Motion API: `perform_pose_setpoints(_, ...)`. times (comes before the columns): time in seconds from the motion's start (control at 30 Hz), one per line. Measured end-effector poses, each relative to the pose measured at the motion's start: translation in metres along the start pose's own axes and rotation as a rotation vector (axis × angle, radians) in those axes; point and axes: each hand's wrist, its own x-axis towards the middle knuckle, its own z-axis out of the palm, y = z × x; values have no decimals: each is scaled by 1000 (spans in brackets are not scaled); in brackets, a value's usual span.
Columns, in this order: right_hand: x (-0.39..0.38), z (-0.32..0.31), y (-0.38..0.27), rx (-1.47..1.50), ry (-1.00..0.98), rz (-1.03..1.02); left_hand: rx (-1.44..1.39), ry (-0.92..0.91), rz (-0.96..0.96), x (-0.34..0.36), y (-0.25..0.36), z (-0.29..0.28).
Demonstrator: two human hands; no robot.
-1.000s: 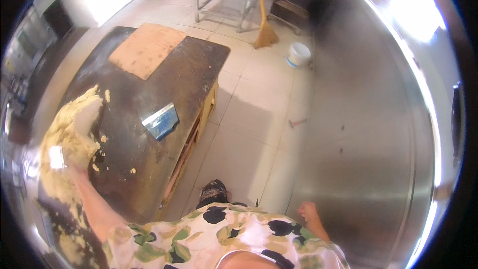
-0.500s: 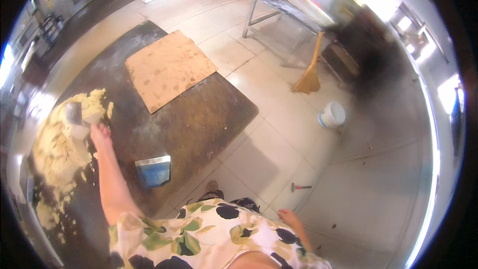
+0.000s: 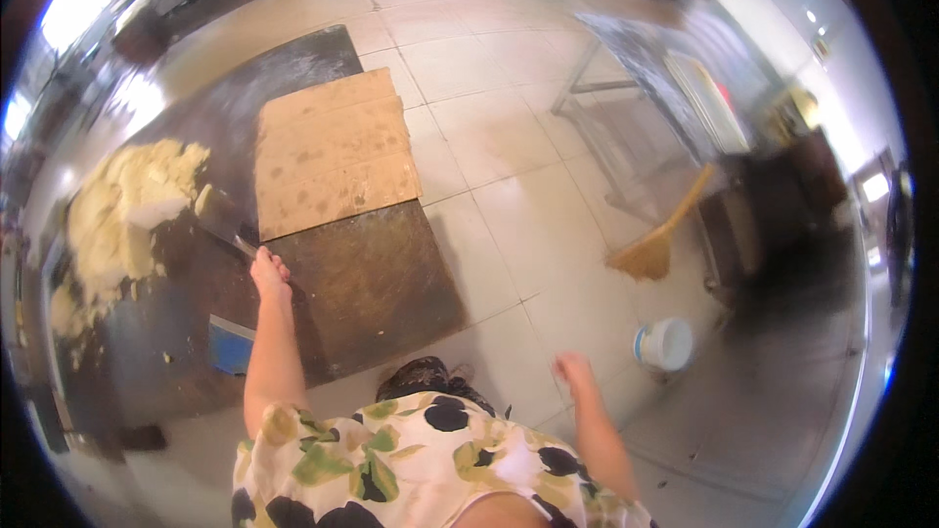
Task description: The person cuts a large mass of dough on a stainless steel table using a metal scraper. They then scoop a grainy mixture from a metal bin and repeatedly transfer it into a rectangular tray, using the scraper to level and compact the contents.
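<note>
My left hand [image 3: 272,272] is closed around the handle of a flat-bladed metal tool [image 3: 227,227], whose exact kind I cannot make out. A small pale lump [image 3: 203,198] shows at the blade's far end. Left of it, a large crumbly heap of yellow dough [image 3: 122,200] lies on the dark table [image 3: 362,288], with a smoother whitish patch at its right side. A blue scraper with a pale edge [image 3: 231,346] lies beside my left forearm, partly behind it. My right hand [image 3: 575,369] hangs over the floor at the right, blurred, with no object visible in it.
A stained cardboard sheet [image 3: 337,156] lies on the table just beyond my left hand. On the tiled floor to the right are a straw broom [image 3: 650,252] and a white bucket [image 3: 671,344]. A second table [image 3: 641,49] holding a tray [image 3: 706,103] stands at the far right.
My left hand has drawn the tool away from the dough heap, rightward to near the cardboard's corner. The view has turned left. My right hand has risen forward.
</note>
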Motion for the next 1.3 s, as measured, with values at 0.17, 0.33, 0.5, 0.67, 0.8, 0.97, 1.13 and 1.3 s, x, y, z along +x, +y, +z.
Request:
perform_pose_setpoints(0.17, 139, 91, -228, -111, -378, -273, 25, 108, 4, -26, -65, 42)
perform_pose_setpoints(0.33, 182, 250, -377, -134, -439, -376, 23, 177, 27, -15, -74, 77)
perform_pose_setpoints(0.5, 222, 356, -444, -97, -643, -254, 112, 256, -21, 16, -67, 99)
perform_pose_setpoints(0.67, 278, 403, -487, -278, -687, -480, 81, 278, -28, 30, -60, 122)
perform_pose_setpoints(0.8, 265, 405, -555, -343, -466, -924, 136, 304, -17, 37, -56, 133)
perform_pose_setpoints(0.97, 160, 339, -664, 28, -532, -1474, 163, 382, -36, 36, -58, 154)
perform_pose_setpoints(1.13, 270, 308, -768, -58, -323, -1947, 10, 433, -7, 52, -55, 290)
perform_pose_setpoints(1.3, 387, 229, -855, 110, -454, -1721, -50, 605, -72, 36, -103, 413)
